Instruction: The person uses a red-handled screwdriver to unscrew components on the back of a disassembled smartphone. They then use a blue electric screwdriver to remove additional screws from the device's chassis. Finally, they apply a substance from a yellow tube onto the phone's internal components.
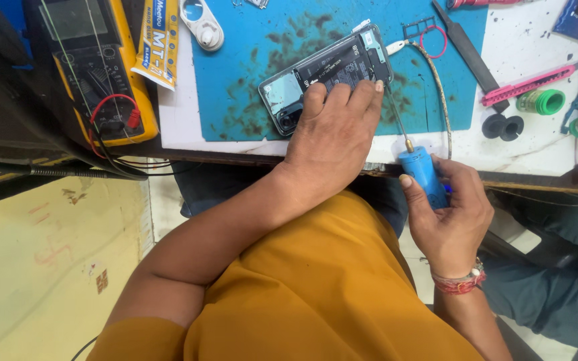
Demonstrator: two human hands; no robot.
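While left hand (332,130) half-hides opened phone (322,70), screwdriver (421,170) tip unseen

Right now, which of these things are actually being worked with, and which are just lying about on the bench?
In use:
- opened phone, pressed down by the left hand
- blue-handled screwdriver, in the right hand, tip at the phone's edge
- blue mat beneath the phone

Lying about:
- yellow multimeter
- glue tube
- pink utility knife
- green tape rolls
- black file
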